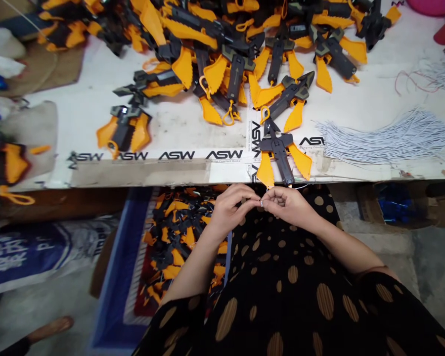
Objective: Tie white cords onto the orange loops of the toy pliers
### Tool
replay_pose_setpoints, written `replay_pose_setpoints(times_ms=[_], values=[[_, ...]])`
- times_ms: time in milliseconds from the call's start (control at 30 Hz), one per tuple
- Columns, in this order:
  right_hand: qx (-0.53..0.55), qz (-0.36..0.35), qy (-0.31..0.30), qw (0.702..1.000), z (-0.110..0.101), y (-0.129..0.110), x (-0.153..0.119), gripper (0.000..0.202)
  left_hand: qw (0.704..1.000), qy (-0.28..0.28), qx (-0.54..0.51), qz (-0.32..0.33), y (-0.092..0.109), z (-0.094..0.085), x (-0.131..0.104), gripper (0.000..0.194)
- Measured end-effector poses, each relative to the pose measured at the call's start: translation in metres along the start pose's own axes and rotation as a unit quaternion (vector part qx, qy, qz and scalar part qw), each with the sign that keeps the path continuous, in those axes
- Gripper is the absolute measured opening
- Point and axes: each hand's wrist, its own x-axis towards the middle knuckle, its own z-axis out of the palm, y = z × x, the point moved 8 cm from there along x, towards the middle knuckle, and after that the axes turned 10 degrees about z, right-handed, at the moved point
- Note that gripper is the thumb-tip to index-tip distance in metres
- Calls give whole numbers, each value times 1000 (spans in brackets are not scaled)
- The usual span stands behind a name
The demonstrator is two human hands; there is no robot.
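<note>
The table [181,133] is showing off-white, with black ASW lettering [177,155] running along its front edge. At that edge, the nearest toy [280,151] is pairing charcoal with bright orange; farther back on the table, the heaped toys [235,81] are adding olive. Toward the table's right end, the wires [389,139] are showing white. Below the table, a crate [115,267] is showing blue, and a black garment [274,296] is displaying striped tan ovals.

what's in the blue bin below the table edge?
A jumble of orange-and-black pieces fills the blue bin. The table hides its far end; the left forearm and spotted clothing cover part of the near right side. Lower layers can't be seen.
</note>
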Motion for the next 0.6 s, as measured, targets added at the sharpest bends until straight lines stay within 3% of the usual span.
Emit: replay_pose_setpoints(times_ms=[167, 267, 367, 500, 600], values=[[-72, -70, 144, 984, -10, -9, -8, 10, 998, 32, 53, -29, 3, 10, -10, 10], [-157, -137, 188, 960, -10, -18, -16, 7, 995, 57, 74, -37, 8, 13, -13, 9], [-216, -210, 174, 937, -4, -25, -20, 10, 994, 69, 34, -84, 5, 15, -14, 12], [-190, -270, 102, 939, 0, -26, -20, 10, 981, 42, -89, -167, -5, 23, -18, 14], [-165, -263, 76, 948, -1, -24, -18, 11, 990, 32, -63, -124, -2, 21, -16, 15]])
